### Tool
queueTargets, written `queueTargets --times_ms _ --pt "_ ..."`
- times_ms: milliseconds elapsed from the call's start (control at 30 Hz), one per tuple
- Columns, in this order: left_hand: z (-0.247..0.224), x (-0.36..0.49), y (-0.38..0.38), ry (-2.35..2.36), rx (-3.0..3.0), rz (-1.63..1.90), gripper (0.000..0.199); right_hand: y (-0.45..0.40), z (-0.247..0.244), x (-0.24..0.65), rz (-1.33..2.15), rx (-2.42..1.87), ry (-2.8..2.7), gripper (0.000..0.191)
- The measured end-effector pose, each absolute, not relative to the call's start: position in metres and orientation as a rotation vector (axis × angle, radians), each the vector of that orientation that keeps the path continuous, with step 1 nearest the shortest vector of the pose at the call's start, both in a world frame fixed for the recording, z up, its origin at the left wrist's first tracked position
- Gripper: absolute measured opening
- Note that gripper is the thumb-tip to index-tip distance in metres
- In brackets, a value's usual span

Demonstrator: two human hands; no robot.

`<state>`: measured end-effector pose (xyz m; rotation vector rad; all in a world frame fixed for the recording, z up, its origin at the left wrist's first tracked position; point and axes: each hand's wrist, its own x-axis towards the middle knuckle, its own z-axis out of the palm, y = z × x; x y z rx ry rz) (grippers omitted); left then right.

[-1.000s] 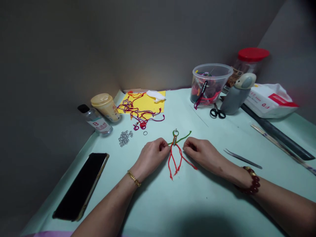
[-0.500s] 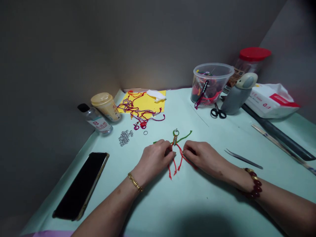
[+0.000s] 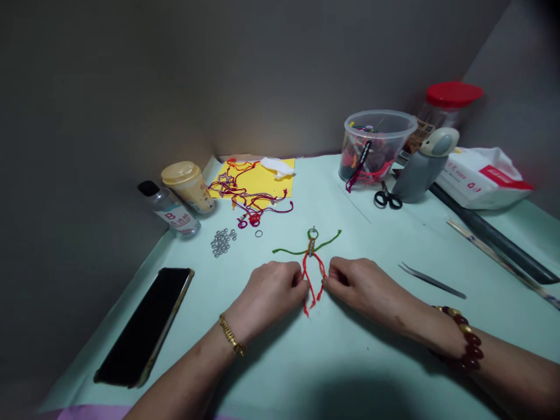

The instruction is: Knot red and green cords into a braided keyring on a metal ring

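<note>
A small knotted piece (image 3: 311,246) with a green loop at its top lies at the middle of the table. Two green cord ends (image 3: 329,240) spread from it to the left and right, and several red cords (image 3: 310,283) hang down toward the near edge. My left hand (image 3: 276,291), fingers pinched, is closed on a red cord on the left side. Across from it my right hand (image 3: 355,281) pinches a red cord on the right side. Both hands rest on the table below the knotted piece, a short gap apart.
Metal rings (image 3: 222,242), a phone (image 3: 145,326), a bottle (image 3: 171,211) and a cup (image 3: 189,186) are at left. Coloured cords lie on yellow paper (image 3: 258,182). Tweezers (image 3: 433,280), scissors (image 3: 387,199), a clear tub (image 3: 377,146) and a grey bird-shaped object (image 3: 422,169) are at right.
Both hands have moved slightly down, toward the near edge, along the red cords. The left green cord end, partly covered before, now shows in full.
</note>
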<state>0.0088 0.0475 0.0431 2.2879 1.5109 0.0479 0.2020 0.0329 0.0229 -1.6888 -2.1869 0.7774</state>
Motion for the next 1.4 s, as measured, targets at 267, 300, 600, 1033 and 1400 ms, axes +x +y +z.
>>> queueTargets --times_ms 267,300,600,1033,1400 --pt "0.036 0.009 0.042 1.518 2.321 0.008 0.011 0.021 0.016 0.197 0.865 -1.563 -2.235 0.013" --pt "0.035 0.009 0.042 1.500 2.318 0.014 0.011 0.019 0.015 0.197 0.877 -1.557 -2.235 0.013" --pt "0.051 0.012 0.042 1.444 2.152 0.120 0.019 0.009 0.011 0.195 0.851 -1.557 -2.261 0.015" --pt "0.037 0.016 0.039 1.363 2.227 0.073 0.008 0.014 0.016 0.203 0.798 -1.540 -2.340 0.017" --pt "0.033 0.013 0.039 1.000 2.398 0.170 0.011 0.018 0.018 0.208 0.908 -1.530 -2.334 0.018"
